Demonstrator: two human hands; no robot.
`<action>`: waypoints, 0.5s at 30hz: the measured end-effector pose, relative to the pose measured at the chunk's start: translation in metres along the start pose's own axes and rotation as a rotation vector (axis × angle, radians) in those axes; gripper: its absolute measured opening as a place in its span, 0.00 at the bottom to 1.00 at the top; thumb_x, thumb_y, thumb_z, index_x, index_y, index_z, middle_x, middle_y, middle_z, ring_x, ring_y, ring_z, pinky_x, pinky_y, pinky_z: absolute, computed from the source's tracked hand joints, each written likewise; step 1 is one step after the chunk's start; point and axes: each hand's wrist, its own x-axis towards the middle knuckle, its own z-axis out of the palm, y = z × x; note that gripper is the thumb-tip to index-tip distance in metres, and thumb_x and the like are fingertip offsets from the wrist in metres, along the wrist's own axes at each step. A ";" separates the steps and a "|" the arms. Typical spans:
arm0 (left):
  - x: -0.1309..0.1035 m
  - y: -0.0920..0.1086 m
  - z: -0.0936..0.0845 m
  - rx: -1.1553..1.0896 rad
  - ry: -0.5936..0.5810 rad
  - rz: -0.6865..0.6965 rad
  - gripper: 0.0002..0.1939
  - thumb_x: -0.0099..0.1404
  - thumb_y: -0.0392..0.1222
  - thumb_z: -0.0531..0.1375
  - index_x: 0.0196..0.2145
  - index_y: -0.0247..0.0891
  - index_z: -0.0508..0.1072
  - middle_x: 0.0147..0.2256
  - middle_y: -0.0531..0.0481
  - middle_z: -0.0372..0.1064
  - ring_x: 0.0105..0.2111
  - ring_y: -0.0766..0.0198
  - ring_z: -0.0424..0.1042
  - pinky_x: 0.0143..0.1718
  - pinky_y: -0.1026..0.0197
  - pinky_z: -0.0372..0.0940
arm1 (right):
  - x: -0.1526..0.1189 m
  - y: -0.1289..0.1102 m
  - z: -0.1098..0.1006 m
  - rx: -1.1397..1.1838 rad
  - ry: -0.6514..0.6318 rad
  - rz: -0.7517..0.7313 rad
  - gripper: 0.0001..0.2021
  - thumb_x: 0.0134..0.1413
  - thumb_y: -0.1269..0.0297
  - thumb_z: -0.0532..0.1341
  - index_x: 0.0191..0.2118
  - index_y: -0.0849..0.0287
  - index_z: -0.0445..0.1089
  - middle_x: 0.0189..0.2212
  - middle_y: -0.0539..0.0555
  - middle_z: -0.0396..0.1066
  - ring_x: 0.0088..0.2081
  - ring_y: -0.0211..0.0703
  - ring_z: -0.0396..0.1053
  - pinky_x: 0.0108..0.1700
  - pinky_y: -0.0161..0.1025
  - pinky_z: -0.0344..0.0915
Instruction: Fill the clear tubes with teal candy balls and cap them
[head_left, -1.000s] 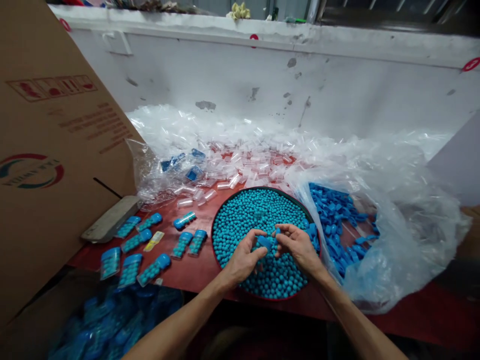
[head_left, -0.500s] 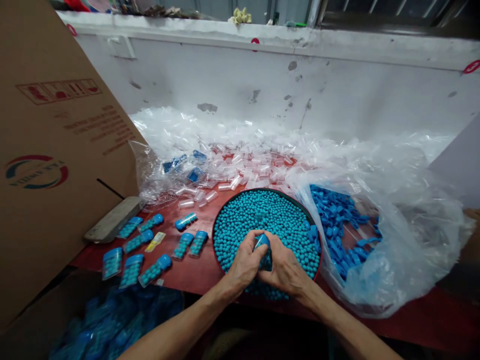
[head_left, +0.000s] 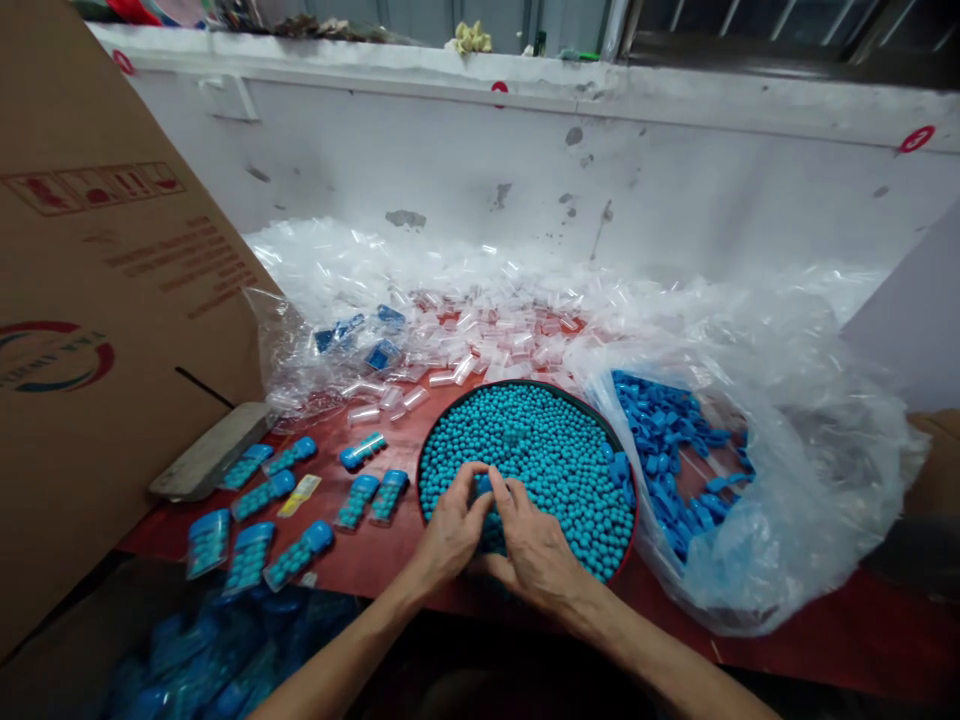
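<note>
My left hand (head_left: 455,525) and my right hand (head_left: 529,550) meet over the near edge of a round tray (head_left: 638,520) full of small blue balls (head_left: 525,430). Between them is a small container with a blue cap (head_left: 482,487), mostly hidden by the fingers of both hands. Several blue caps (head_left: 616,468) lie on the balls at the tray's right side. Left of the tray, filled containers with blue caps (head_left: 388,497) lie on the red table (head_left: 405,560).
Clear empty containers (head_left: 517,335) are heaped behind the tray. An open plastic bag (head_left: 810,500) with blue caps (head_left: 667,440) lies right. At left stand a cardboard box (head_left: 112,250) and a grey block (head_left: 214,450). More filled containers (head_left: 195,640) lie below the table edge.
Both hands have moved left together with the container. Its blue cap is now more covered by my fingers. The whole view has shifted slightly.
</note>
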 end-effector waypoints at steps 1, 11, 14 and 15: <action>0.001 -0.006 -0.012 0.053 0.033 -0.004 0.13 0.57 0.42 0.50 0.40 0.39 0.63 0.30 0.53 0.65 0.31 0.65 0.65 0.34 0.63 0.61 | 0.001 0.001 -0.005 -0.022 -0.032 -0.008 0.40 0.44 0.54 0.59 0.60 0.59 0.38 0.52 0.64 0.53 0.47 0.54 0.62 0.40 0.46 0.64; 0.014 -0.039 -0.071 0.803 0.357 0.038 0.17 0.59 0.43 0.47 0.42 0.36 0.66 0.38 0.43 0.66 0.37 0.55 0.65 0.42 0.54 0.58 | -0.004 0.095 -0.058 -0.204 0.011 0.283 0.15 0.56 0.67 0.47 0.47 0.57 0.62 0.42 0.54 0.67 0.44 0.41 0.65 0.45 0.35 0.59; 0.042 -0.025 -0.032 0.649 0.183 0.064 0.15 0.60 0.41 0.47 0.43 0.37 0.65 0.35 0.47 0.68 0.35 0.61 0.67 0.39 0.61 0.60 | -0.001 0.115 -0.081 -0.407 -0.006 0.397 0.15 0.57 0.67 0.45 0.47 0.56 0.62 0.41 0.56 0.67 0.42 0.44 0.66 0.40 0.38 0.61; 0.053 -0.020 -0.018 0.625 0.132 0.045 0.15 0.59 0.41 0.48 0.43 0.37 0.64 0.35 0.47 0.67 0.35 0.61 0.67 0.39 0.62 0.60 | 0.001 0.118 -0.086 -0.481 -0.047 0.422 0.14 0.56 0.67 0.45 0.45 0.57 0.63 0.40 0.57 0.67 0.40 0.46 0.67 0.37 0.39 0.62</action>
